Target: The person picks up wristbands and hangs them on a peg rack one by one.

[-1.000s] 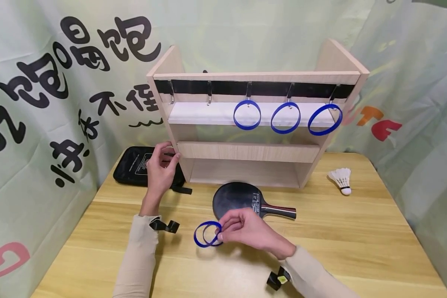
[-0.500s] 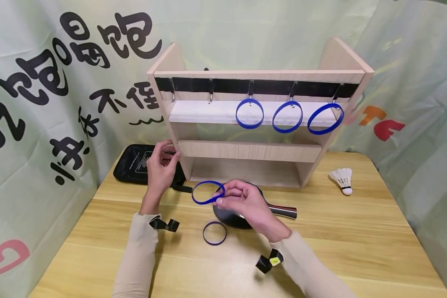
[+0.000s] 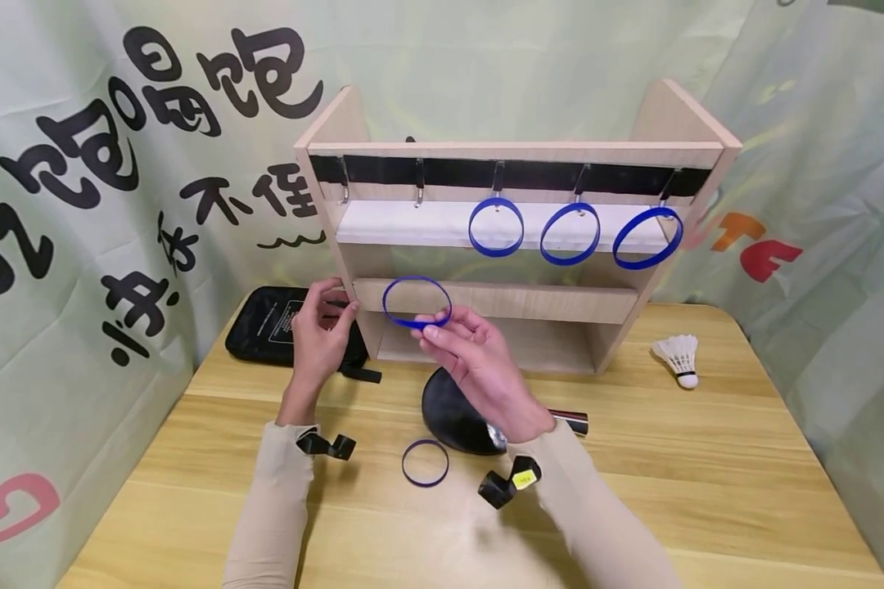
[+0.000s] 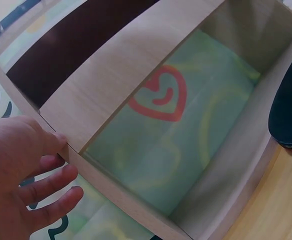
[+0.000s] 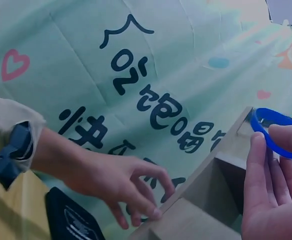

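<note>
My right hand pinches a blue wristband by its lower edge, between thumb and fingers. It holds the band up in front of the wooden shelf's middle board; in the right wrist view the blue band also shows between the fingertips. A second blue wristband lies flat on the table. My left hand touches the left side panel of the shelf with its thumb and forefinger, and its other fingers are loosely bent. From hooks on the shelf's black strip hang 3 more blue wristbands.
Two bare hooks are at the strip's left end. A table tennis bat lies before the shelf, partly behind my right hand. A black case sits at the left, and a shuttlecock on the right of the table.
My right hand has lifted one blue wristband from the table and raised it towards the shelf, leaving the other lying there. My left hand has stayed at the shelf's side.
</note>
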Demonstrator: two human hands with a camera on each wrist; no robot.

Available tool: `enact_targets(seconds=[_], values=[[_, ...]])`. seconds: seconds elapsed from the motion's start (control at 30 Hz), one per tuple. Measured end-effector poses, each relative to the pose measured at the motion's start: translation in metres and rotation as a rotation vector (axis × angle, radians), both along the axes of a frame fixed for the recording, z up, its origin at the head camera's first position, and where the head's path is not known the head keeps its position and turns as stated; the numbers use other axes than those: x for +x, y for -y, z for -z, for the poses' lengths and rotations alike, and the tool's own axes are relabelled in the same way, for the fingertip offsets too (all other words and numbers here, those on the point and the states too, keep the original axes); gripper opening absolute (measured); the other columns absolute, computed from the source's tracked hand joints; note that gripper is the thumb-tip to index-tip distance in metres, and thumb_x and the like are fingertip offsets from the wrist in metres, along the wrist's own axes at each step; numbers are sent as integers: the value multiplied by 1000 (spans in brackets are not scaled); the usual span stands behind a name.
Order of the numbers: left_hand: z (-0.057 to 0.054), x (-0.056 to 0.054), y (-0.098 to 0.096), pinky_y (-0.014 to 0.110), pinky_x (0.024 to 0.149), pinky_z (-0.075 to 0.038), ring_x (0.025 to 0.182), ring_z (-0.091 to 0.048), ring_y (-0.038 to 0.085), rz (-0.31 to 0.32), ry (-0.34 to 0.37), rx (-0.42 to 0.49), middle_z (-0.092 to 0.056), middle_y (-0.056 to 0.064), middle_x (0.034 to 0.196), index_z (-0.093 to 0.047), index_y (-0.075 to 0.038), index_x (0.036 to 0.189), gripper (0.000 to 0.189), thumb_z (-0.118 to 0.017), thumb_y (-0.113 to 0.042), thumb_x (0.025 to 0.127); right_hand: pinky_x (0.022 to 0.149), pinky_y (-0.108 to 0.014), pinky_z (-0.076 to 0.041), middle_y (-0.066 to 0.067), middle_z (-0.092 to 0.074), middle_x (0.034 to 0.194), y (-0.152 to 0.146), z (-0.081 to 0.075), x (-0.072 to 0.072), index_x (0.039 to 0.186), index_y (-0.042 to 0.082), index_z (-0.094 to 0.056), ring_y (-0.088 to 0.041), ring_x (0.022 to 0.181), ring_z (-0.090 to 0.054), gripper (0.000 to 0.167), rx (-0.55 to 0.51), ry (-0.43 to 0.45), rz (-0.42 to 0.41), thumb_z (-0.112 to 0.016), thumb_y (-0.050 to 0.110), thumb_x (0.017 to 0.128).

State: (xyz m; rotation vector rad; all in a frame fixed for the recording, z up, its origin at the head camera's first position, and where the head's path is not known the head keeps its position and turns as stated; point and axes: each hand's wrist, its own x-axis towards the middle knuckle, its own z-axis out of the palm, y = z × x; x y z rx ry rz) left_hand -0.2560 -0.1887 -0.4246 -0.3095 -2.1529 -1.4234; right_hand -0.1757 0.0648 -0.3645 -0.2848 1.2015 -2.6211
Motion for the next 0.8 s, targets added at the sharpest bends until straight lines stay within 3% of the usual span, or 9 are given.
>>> enact_targets(seconds=[0.37, 0.6, 0.8], values=[[0, 1, 0, 17, 76, -56, 82, -65, 1, -7, 3, -5, -78, 21, 116, -66, -5, 137, 38, -78, -5, 100, 90, -20, -63, -2, -84, 105, 18, -41, -26, 99, 12, -71, -12, 99, -82, 31, -143, -34, 62, -51, -11, 107], [-1, 2, 0, 11, 75, -54, 82, -67, 2, -3, 13, 2, -78, 22, 115, -66, -4, 136, 38, -78, -4, 100, 90, -24, -64, -1, -84, 101, 26, -40, -34, 97, 13, -72, -14, 95, -83, 34, -97, -82, 160, -56, -16, 104], [0, 1, 0, 15, 75, -55, 82, -67, 5, -3, 6, 0, -78, 21, 115, -66, -6, 137, 38, -78, -6, 100, 90, -27, -66, 0, -85, 97, 31, -45, -36, 97, 14, -74, -16, 94, -84, 33, -58, -160, 237, -62, -17, 100]])
